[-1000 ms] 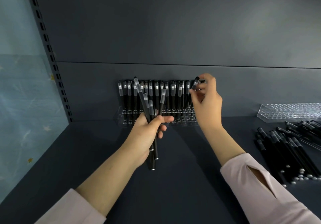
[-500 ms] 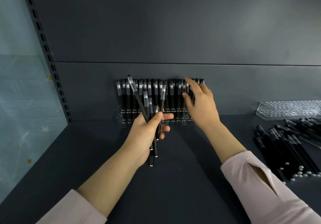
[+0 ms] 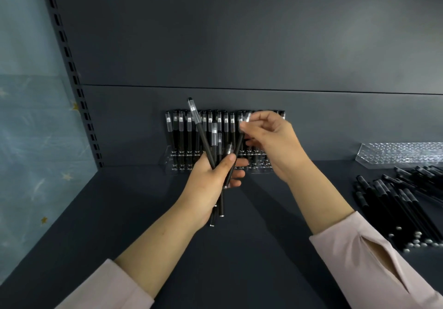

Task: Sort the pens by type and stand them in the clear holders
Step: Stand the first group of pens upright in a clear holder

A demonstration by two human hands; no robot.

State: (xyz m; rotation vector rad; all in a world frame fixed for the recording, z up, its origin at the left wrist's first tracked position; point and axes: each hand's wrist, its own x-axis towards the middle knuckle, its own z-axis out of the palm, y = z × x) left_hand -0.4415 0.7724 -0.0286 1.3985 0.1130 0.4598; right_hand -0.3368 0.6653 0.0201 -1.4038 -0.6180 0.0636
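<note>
Pens fanned out in the left hand [image 3: 211, 181]: a bundle of black pens [image 3: 214, 138] with clear caps, fingers and thumb wrapped tight round the lower halves, caps pointing up and splaying apart. The right hand [image 3: 275, 141] is in at the top of the fan, thumb and fingertips pinching the clear cap of one pen [image 3: 236, 153], whose barrel slants down into the left hand's grasp; the other fingers are loosely curled. Behind both hands, against the back wall, the clear holder [image 3: 168, 159] carries a row of standing pens [image 3: 181, 132], upright, caps up, packed side by side. Over on the right, a second clear holder [image 3: 402, 153] sits on the dark shelf [image 3: 251, 248], and just in front of it a heap of loose pens [image 3: 405, 205] lies flat, silver ends toward the front edge
</note>
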